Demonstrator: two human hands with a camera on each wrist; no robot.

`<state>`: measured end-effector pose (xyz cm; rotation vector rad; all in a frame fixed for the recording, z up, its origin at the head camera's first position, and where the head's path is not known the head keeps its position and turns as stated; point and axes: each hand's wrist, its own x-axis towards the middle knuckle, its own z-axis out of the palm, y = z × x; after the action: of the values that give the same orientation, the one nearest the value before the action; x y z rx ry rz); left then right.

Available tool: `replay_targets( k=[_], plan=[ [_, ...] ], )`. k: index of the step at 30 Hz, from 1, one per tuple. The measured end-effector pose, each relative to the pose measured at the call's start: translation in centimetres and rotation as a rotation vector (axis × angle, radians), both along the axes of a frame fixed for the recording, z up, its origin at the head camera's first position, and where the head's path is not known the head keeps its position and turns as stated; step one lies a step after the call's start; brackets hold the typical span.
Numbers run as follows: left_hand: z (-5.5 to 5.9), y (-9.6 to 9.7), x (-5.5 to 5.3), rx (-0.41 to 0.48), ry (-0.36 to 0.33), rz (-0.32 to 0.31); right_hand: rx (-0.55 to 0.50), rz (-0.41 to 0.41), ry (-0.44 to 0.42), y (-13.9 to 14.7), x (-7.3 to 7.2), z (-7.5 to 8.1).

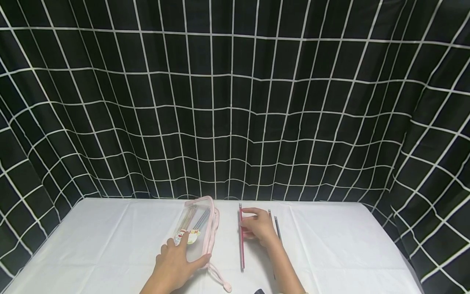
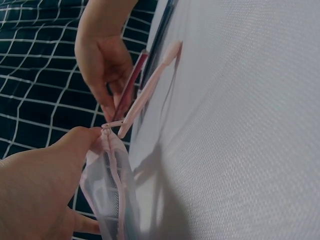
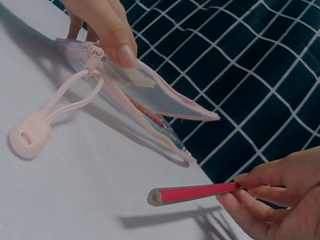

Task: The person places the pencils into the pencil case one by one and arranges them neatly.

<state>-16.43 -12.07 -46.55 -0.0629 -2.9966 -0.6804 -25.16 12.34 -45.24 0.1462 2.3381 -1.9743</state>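
Note:
My left hand (image 1: pixel 171 261) holds a clear pencil pouch (image 1: pixel 200 243) with pink zipper edging, the thumb by the zipper end and the fingers over its printed face. Several pencils (image 3: pixel 147 112) lie inside it, visible through the parted mouth in the right wrist view. To the right, my right hand (image 1: pixel 260 227) pinches a red pencil (image 3: pixel 197 192) between thumb and fingers. That pencil is raised off the cloth, apart from the pouch, and its near end is flat and unsharpened. A pink cord with a rounded pull (image 3: pixel 31 137) hangs from the zipper slider.
A dark pencil (image 1: pixel 277 228) lies on the white cloth (image 1: pixel 330 245) beyond my right wrist, with another pencil (image 1: pixel 269 213) partly hidden by that arm. A small dark object (image 1: pixel 259 291) shows at the bottom edge. Behind the table hangs a black curtain (image 1: pixel 231 122) with white grid lines.

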Motion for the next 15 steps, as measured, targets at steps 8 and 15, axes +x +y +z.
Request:
replay_targets(
  k=[8, 15],
  plan=[
    [0.1, 0.0, 0.1, 0.002, 0.003, 0.004, -0.031, 0.005, 0.011, -0.5, 0.2, 0.0],
    [0.2, 0.0, 0.1, 0.001, 0.008, 0.008, -0.036, 0.003, 0.025, -1.1, 0.3, 0.1]
  ],
)
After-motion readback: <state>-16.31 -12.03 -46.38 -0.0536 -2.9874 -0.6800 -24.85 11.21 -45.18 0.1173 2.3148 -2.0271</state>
